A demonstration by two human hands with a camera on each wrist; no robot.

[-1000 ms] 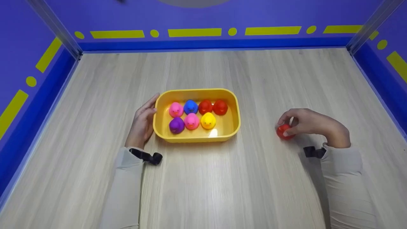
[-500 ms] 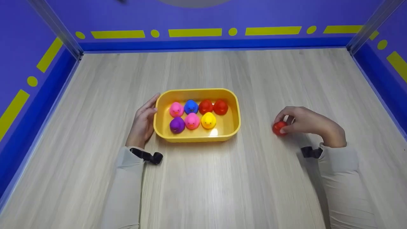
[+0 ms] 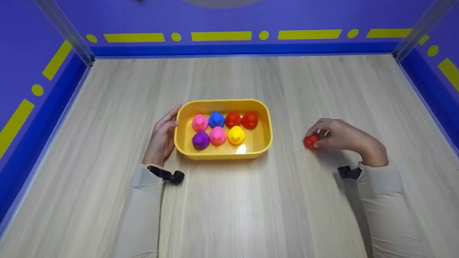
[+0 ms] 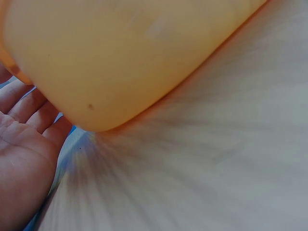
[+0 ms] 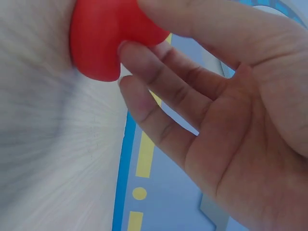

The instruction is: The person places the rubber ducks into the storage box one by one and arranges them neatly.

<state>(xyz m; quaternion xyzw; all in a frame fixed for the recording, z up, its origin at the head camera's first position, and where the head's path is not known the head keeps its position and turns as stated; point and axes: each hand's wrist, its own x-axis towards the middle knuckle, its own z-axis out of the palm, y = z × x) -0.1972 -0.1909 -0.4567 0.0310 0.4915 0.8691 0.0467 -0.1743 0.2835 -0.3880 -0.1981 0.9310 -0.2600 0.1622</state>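
My right hand [image 3: 339, 134] pinches a red rubber duck [image 3: 311, 142] between thumb and fingers, low over the table to the right of a yellow plastic box. In the right wrist view the red duck [image 5: 103, 43] is partly covered by the thumb and fingertips. The yellow box [image 3: 222, 156] stands upright mid-table. Its left side is touched by my left hand [image 3: 161, 139], whose fingers lie fairly straight along the wall [image 4: 120, 62] in the left wrist view. Inside the box sit several ducks: pink [image 3: 217, 136], blue [image 3: 216, 119], purple [image 3: 200, 140], yellow [image 3: 236, 135] and red [image 3: 250, 120].
The wood-grain table [image 3: 258, 208] is bounded by a blue-purple back panel [image 3: 229, 21] with yellow marks, and by side panels to the left [image 3: 21, 64] and right. In the box, the ducks form two rows; the yellow floor shows at its front right.
My right hand has moved left and slightly away from me, taking the red duck with it toward the box. The left hand and the box have stayed in place.
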